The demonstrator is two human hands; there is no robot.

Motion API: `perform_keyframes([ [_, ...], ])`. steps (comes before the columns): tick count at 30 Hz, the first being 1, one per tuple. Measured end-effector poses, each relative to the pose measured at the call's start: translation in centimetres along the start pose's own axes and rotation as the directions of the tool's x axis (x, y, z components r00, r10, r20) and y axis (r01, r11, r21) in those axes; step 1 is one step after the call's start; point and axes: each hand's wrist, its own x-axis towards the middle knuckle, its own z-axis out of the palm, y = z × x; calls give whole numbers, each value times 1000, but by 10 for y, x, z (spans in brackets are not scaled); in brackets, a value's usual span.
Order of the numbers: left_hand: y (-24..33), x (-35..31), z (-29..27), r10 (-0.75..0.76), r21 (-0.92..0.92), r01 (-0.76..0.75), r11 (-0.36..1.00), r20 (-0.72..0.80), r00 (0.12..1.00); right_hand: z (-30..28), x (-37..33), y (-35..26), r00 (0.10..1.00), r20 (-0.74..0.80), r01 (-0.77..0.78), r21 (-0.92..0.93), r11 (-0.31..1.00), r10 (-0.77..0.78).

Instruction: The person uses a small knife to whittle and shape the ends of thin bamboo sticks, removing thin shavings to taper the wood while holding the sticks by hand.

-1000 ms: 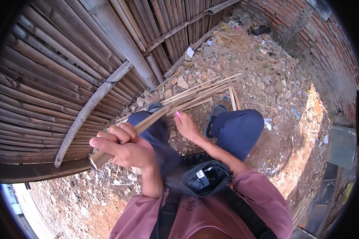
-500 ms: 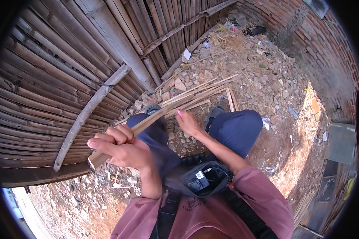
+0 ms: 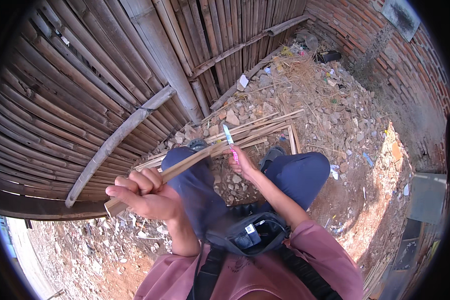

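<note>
My left hand [image 3: 147,195] is closed around the near end of a long split bamboo strip [image 3: 187,162], which slants away over my left knee to the far right. A knife [image 3: 229,137] with a pink handle and a pale blade is gripped in my right hand [image 3: 242,162]. Its blade points away from me and stands just beyond the held strip; whether it touches the bamboo I cannot tell. More bamboo strips [image 3: 280,121] lie on the rubble past my feet, some of them side by side, with two short pieces [image 3: 294,139] at their right end.
A bamboo slat wall [image 3: 85,90] rises at the left and a brick wall [image 3: 410,65] at the far right. Stones and litter [image 3: 325,100] cover the ground between them. An open black pouch [image 3: 252,232] hangs at my waist. A grey-green panel [image 3: 427,197] stands at the right.
My right hand has turned, and the knife blade, hidden before, now shows pointing away from me. The left hand with its strip has shifted slightly left. The whole view has tilted a little.
</note>
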Motion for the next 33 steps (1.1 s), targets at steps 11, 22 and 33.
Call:
perform_keyframes([
  [11, 73, 20, -128, -137, -316, 269, 910, 384, 913, 43, -41, -79, 958, -100, 286, 361, 888, -268],
  [22, 74, 48, -263, -669, 612, 401, 682, 300, 680, 47, -84, -211, 792, 122, 608, -62, 792, -598],
  [33, 1, 8, -53, -618, 808, -488, 331, 576, 534, 71, -76, -205, 751, 286, 650, -164, 742, -595],
])
